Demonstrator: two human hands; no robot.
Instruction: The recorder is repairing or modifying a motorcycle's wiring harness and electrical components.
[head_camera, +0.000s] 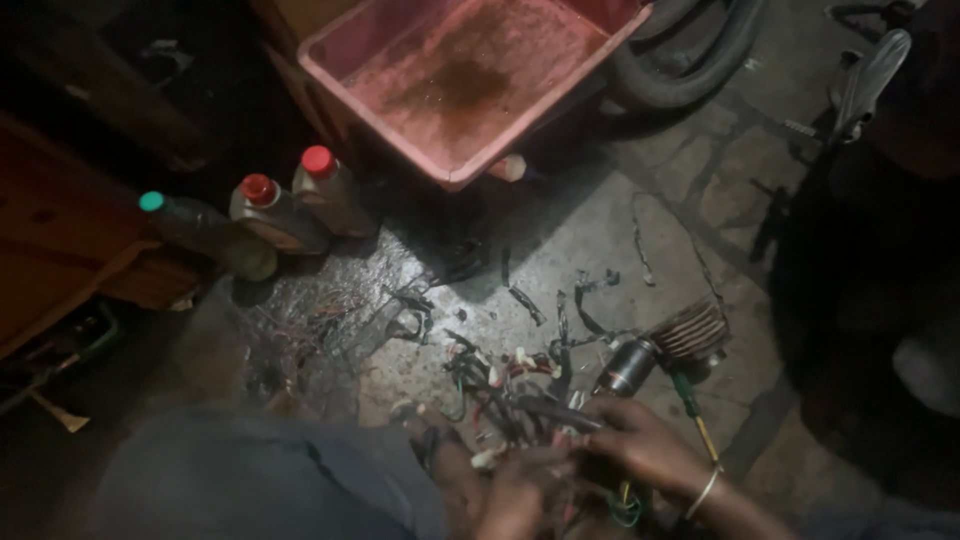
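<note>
A tangle of thin wires with white plugs, a wiring harness, lies on the concrete floor just in front of me. My left hand and my right hand are both closed on wires at its near end; the right wrist wears a thin bangle. A small dark cylindrical part with a metal band rests just beyond my right hand, next to a ribbed metal piece. A green-handled screwdriver lies beside my right hand.
A dirty pink plastic tub stands at the back. Two grey bottles with red caps and a dark bottle with a green cap stand at left. Strips of black tape litter the floor. A grey hose curls at top right.
</note>
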